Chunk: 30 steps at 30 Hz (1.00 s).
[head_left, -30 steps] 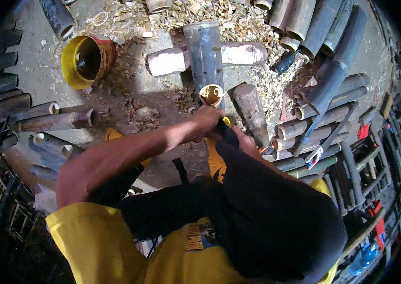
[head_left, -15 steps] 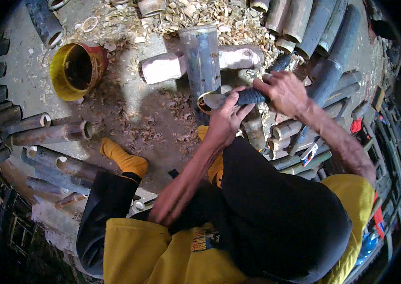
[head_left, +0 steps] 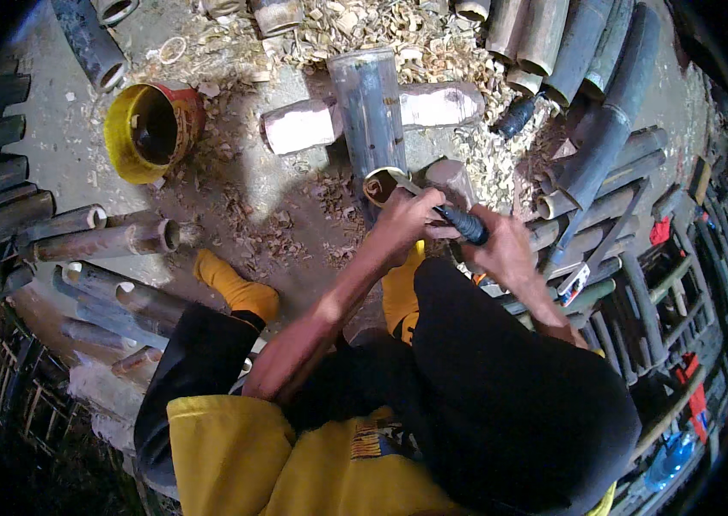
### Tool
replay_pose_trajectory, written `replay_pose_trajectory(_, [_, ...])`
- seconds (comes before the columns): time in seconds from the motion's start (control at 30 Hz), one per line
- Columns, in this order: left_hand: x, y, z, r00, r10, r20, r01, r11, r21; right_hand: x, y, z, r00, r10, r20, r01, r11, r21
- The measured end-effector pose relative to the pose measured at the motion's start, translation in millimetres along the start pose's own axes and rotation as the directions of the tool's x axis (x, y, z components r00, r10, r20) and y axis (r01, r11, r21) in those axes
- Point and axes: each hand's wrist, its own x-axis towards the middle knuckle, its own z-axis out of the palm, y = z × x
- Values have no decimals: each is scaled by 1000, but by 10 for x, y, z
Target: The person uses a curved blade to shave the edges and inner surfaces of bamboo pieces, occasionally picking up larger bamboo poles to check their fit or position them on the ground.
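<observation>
The left forearm is extended forward and bare, with the left hand [head_left: 405,219] closed in a fist. The right hand [head_left: 506,249] is positioned just beside it, fingers curled closed, wrist bent, forearm angled back toward the body.

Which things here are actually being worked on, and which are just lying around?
In use:
left hand
right hand
dark-handled blade tool
bamboo tube propped on a log

Lying about:
yellow bucket
wood shavings
bamboo poles at right
cut tubes at left
</observation>
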Motion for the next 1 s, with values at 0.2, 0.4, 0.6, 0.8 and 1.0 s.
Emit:
replay_pose_trajectory(0.2, [-2, -75, -17, 990, 70, -124, -142, 397, -907, 582, -476, -695, 929, -336, 157, 356, 690, -630])
replay_pose_trajectory(0.4, [97, -246, 88, 977, 88, -192, -194, 13, -981, 1063, -595, -703, 815, -494, 302, 552, 505, -663])
replay_pose_trajectory(0.6, [-341, -106, 180, 962, 259, -83, -261, 793, -551, 198, 16, -354, 917, -366, -159, 397, 788, 470])
replay_pose_trajectory(0.8, [-368, 405, 202, 905, 421, -54, -425, 903, -72, 130, -299, -437, 916, -99, -390, 335, 723, 604])
replay_pose_trajectory(1.0, [-400, 419, 194, 938, 339, -67, -334, 940, 75, 227, -433, -139, 842, -18, -539, 410, 670, 619])
